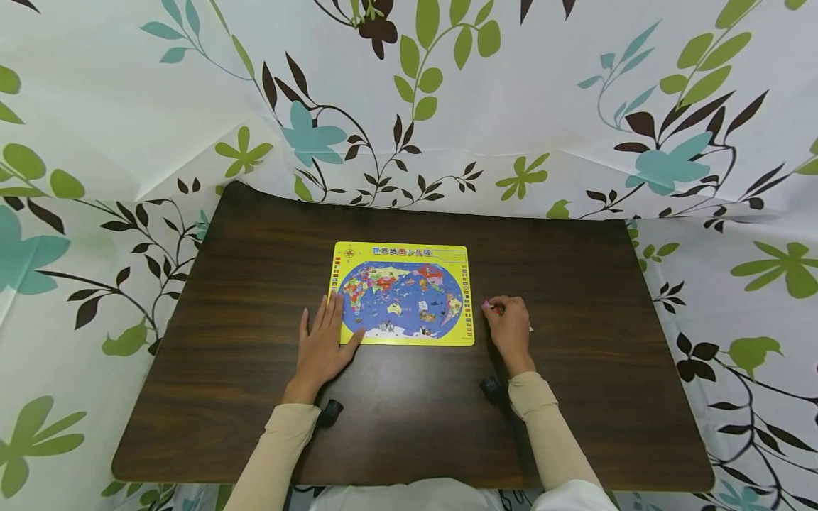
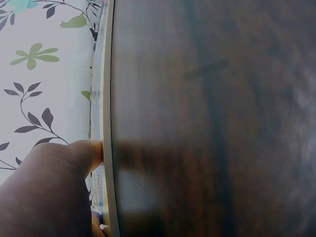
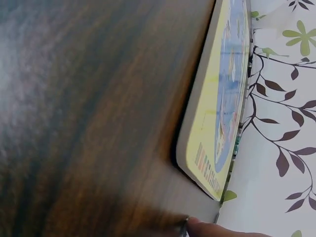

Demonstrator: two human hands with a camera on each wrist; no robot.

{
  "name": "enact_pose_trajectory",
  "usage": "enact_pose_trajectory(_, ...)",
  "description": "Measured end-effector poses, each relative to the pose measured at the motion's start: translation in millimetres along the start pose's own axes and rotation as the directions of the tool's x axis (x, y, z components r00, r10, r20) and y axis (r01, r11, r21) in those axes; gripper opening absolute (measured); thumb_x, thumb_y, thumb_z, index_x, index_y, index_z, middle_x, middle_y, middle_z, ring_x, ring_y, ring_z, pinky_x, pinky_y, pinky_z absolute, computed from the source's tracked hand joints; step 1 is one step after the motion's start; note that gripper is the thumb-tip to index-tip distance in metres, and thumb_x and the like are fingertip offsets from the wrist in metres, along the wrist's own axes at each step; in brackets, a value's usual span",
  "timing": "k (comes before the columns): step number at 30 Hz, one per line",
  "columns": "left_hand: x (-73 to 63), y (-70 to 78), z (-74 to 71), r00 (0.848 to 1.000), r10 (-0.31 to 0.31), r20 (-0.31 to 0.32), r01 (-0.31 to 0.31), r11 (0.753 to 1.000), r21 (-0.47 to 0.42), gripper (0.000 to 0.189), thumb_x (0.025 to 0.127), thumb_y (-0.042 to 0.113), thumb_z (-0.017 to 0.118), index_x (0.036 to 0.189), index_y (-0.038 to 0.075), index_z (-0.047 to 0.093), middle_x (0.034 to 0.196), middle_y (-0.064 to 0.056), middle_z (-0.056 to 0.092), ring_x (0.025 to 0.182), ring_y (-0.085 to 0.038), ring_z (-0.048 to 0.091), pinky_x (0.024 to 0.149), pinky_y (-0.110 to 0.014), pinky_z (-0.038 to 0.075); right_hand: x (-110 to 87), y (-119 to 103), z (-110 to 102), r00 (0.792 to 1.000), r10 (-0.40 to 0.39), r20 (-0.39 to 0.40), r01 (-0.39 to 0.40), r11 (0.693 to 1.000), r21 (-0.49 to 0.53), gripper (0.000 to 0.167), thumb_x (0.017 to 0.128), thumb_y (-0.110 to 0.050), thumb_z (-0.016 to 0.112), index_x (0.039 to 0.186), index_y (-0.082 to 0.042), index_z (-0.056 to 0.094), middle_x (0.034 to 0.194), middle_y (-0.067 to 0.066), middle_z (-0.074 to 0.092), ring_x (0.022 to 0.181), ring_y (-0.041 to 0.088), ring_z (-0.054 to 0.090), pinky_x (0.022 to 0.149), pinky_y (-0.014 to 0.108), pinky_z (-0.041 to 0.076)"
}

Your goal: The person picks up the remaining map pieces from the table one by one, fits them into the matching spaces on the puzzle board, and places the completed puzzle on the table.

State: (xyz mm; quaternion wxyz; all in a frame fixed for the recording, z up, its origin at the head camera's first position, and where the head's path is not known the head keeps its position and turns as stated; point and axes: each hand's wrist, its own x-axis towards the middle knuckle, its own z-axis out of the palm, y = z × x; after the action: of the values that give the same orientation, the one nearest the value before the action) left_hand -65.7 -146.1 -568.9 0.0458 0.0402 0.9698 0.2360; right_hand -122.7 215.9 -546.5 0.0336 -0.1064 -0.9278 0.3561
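A yellow-bordered world map board (image 1: pixel 405 339) with a blue oval map lies flat on the table in the head view. My left hand (image 1: pixel 322 348) rests with spread fingers on its left edge; the left wrist view shows the thumb (image 2: pixel 86 153) touching the near edge of the board (image 2: pixel 107 98). Just right of the board, my right hand (image 1: pixel 509 326) pinches a small slim thing with a pink end (image 1: pixel 487 304). Its kind is unclear, as the fingers cover most of it. The right wrist view shows a fingertip (image 3: pixel 202 228) at the bottom, beyond the board's corner (image 3: pixel 190 153).
The dark wooden table (image 1: pixel 409 433) has a back edge that meets a white cloth (image 1: pixel 192 92) with printed leaves and flowers. The cloth also hangs at both sides. Small black devices (image 1: pixel 331 413) sit at both wrists.
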Motion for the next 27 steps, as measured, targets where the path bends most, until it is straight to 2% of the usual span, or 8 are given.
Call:
enact_pose_trajectory(5, 0.2, -1.4, 0.3, 1.000, -0.012, 0.015, 0.011, 1.000, 0.011, 0.091, 0.102, 0.060, 0.050, 0.167, 0.009, 0.012, 0.174, -0.009, 0.006, 0.160, -0.028, 0.004, 0.124, -0.056, -0.009, 2.5, -2, -2, 1.000, 0.013, 0.010, -0.013, 1.000, 0.022, 0.020, 0.094, -0.013, 0.077, 0.104, 0.004, 0.074, 0.108, 0.024, 0.065, 0.100, 0.039, 0.062, 0.085, 0.051, 0.050)
enact_pose_trajectory(13, -0.7, -4.6, -1.0, 1.000, -0.019, 0.024, 0.019, 1.000, 0.005, 0.091, 0.102, 0.062, 0.048, 0.167, 0.010, 0.010, 0.174, -0.007, 0.004, 0.160, -0.027, 0.002, 0.124, -0.055, -0.010, 3.1, -9, -2, 1.000, -0.002, 0.031, 0.001, 0.999, 0.039, 0.014, 0.093, -0.007, 0.077, 0.098, 0.004, 0.071, 0.091, 0.018, 0.067, 0.082, 0.029, 0.063, 0.070, 0.035, 0.050)
enact_pose_trajectory(16, -1.1, -6.5, -1.1, 1.000, -0.018, 0.015, 0.018, 1.000, 0.000, 0.091, 0.102, 0.061, 0.049, 0.167, 0.010, 0.010, 0.174, -0.007, 0.003, 0.160, -0.026, 0.002, 0.124, -0.056, -0.010, 3.0, -16, -3, 0.999, -0.030, 0.041, 0.028, 0.999, 0.042, 0.013, 0.094, -0.007, 0.077, 0.097, 0.005, 0.072, 0.089, 0.018, 0.070, 0.080, 0.029, 0.065, 0.069, 0.035, 0.053)
enact_pose_trajectory(20, -1.5, -6.9, -1.0, 1.000, -0.015, -0.002, 0.015, 1.000, -0.007, 0.091, 0.102, 0.060, 0.050, 0.167, 0.008, 0.011, 0.174, -0.008, 0.005, 0.160, -0.027, 0.003, 0.124, -0.057, -0.009, 8.5, -37, -9, 0.994, -0.103, 0.047, 0.102, 0.994, 0.041, 0.016, 0.095, -0.009, 0.076, 0.104, 0.005, 0.076, 0.095, 0.020, 0.073, 0.082, 0.031, 0.066, 0.072, 0.042, 0.057)
enact_pose_trajectory(24, -1.8, -4.2, -1.9, 1.000, -0.007, -0.017, 0.007, 1.000, -0.022, 0.091, 0.102, 0.058, 0.052, 0.166, 0.007, 0.013, 0.174, -0.009, 0.007, 0.160, -0.028, 0.005, 0.124, -0.058, -0.008, 18.4, -72, -14, 0.974, -0.191, 0.119, 0.185, 0.981, 0.058, 0.024, 0.101, -0.013, 0.068, 0.115, 0.005, 0.076, 0.102, 0.020, 0.071, 0.084, 0.030, 0.065, 0.075, 0.043, 0.058)
enact_pose_trajectory(27, -0.8, -1.9, -0.9, 1.000, 0.009, -0.028, -0.010, 0.999, -0.033, 0.090, 0.102, 0.056, 0.053, 0.166, 0.006, 0.014, 0.174, -0.010, 0.008, 0.160, -0.028, 0.007, 0.124, -0.058, -0.007, 23.5, -99, -13, 0.936, -0.268, 0.230, 0.250, 0.963, 0.102, 0.027, 0.105, -0.016, 0.062, 0.119, 0.004, 0.075, 0.102, 0.018, 0.070, 0.087, 0.029, 0.066, 0.077, 0.042, 0.057)
